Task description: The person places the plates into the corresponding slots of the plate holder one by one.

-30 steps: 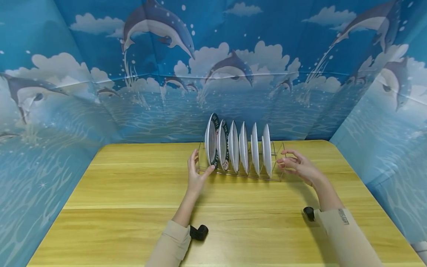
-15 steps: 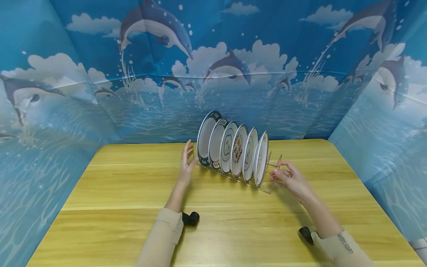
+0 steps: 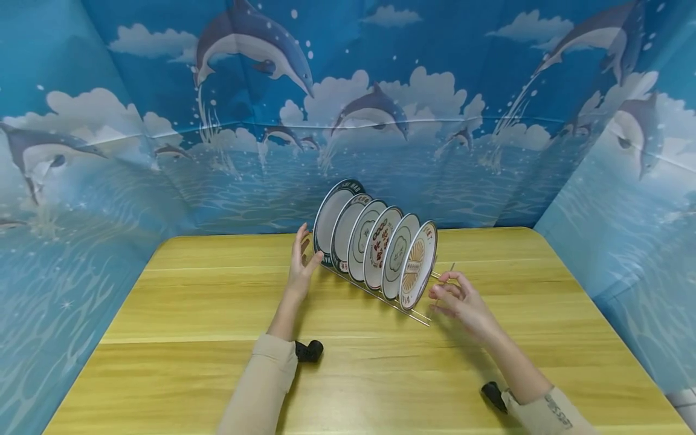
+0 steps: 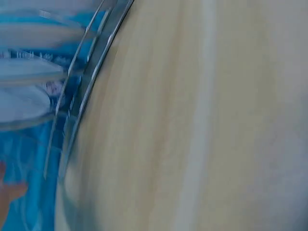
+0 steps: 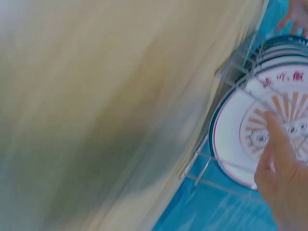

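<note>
A wire dish rack [image 3: 418,318] stands at an angle near the back of the table, with several plates upright in its slots. The nearest plate [image 3: 417,269] bears an orange sunburst pattern; a larger plate with a dark green rim [image 3: 333,217] stands at the far left end. My left hand [image 3: 297,275] is around the rack's left end, thumb towards me and fingers behind. At the right end, my right hand [image 3: 470,308] grips the wire frame with bent fingers. In the right wrist view, a finger crosses in front of the sunburst plate [image 5: 231,120].
The wooden table [image 3: 380,380] reaches towards me in front of the rack. A blue dolphin-printed cloth [image 3: 217,181] hangs close behind the rack and along both sides. Black wrist-camera mounts [image 3: 309,351] stick out from both sleeves.
The rack has turned, its right end swinging towards me, so the plates' patterned faces now show. My right hand came nearer and leftward with it; my left hand shifted slightly left.
</note>
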Motion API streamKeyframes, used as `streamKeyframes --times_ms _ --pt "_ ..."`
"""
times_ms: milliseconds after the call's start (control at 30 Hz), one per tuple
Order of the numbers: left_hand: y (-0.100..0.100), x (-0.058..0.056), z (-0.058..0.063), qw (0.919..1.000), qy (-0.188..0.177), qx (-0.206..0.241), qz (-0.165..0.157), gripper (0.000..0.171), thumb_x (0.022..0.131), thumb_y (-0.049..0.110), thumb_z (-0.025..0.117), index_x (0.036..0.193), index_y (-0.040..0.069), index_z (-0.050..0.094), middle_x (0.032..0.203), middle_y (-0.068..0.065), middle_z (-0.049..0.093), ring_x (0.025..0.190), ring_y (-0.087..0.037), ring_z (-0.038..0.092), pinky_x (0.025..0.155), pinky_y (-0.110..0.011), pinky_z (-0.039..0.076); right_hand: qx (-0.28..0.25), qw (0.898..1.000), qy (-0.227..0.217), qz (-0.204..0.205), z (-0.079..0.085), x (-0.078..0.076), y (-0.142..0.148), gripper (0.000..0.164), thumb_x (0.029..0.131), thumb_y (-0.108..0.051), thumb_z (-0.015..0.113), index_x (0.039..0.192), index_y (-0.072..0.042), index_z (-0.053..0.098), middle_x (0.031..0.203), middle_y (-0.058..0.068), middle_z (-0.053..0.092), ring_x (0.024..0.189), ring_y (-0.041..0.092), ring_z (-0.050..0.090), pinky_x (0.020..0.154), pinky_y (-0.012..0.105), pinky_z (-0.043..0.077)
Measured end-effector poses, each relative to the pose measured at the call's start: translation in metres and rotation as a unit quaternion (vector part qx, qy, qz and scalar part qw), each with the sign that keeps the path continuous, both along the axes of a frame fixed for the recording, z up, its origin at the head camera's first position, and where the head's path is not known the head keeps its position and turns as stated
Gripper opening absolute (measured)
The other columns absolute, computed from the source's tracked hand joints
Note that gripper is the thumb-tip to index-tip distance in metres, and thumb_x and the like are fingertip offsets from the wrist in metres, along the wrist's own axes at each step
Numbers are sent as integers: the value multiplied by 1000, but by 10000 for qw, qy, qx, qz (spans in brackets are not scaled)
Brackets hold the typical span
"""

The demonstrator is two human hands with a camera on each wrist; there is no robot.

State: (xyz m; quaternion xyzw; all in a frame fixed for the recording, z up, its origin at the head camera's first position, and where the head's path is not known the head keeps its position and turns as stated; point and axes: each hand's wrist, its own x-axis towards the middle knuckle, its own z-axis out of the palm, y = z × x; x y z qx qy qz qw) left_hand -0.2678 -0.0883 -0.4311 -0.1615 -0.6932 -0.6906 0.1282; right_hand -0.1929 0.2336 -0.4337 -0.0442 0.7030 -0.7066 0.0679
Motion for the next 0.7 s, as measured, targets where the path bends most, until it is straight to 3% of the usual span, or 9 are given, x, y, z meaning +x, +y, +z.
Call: streamKeyframes --times_ms 133,233,300,400,500,633,700 --pt "13 19 3 9921 766 -8 992 71 82 24 62 138 -6 29 138 -26 32 127 -42 27 105 -59 17 216 9986 491 39 -6 -9 17 33 91 -17 57 118 -7 42 101 2 55 92 9 58 85 35 52" --pt "27 35 5 9801 1247 8 1545 62 77 7 62 130 -12 37 130 -29 40 122 -42 34 105 -56 22 836 9934 738 -264 -1 -13 27 37 91 -20 57 121 -5 42 102 5 53 89 9 58 78 27 54" --pt "36 46 6 9735 1477 33 1743 59 75 1 63 127 -14 39 126 -30 43 119 -42 37 105 -54 25 1484 9852 695 -498 9 -14 30 41 91 -24 57 124 -3 41 105 8 52 89 7 56 76 22 52" --pt "52 62 7 9683 1660 96 1866 59 72 -3 63 125 -15 40 124 -29 45 118 -40 40 105 -50 28 2066 9744 767 -445 17 -21 37 46 93 -28 53 128 -2 39 114 16 50 94 6 50 76 20 49" --pt "69 73 2 9642 1908 137 1835 59 72 -2 65 124 -14 41 123 -25 48 117 -34 43 105 -42 31 2285 9684 991 -93 18 -30 46 46 95 -25 49 132 0 37 122 22 46 101 6 46 80 19 47" --pt "94 81 -14 9588 2306 63 1658 57 73 3 67 123 -11 44 120 -21 51 115 -28 46 103 -34 35 2195 9664 1246 489 12 -45 55 45 97 -21 46 135 1 36 127 25 45 107 6 50 86 20 47" --pt "107 86 -20 9589 2403 -7 1510 56 74 6 68 123 -10 45 120 -21 51 114 -28 47 102 -32 37 2114 9663 1250 769 9 -51 58 45 97 -20 46 135 1 37 128 26 44 110 11 51 89 27 48"
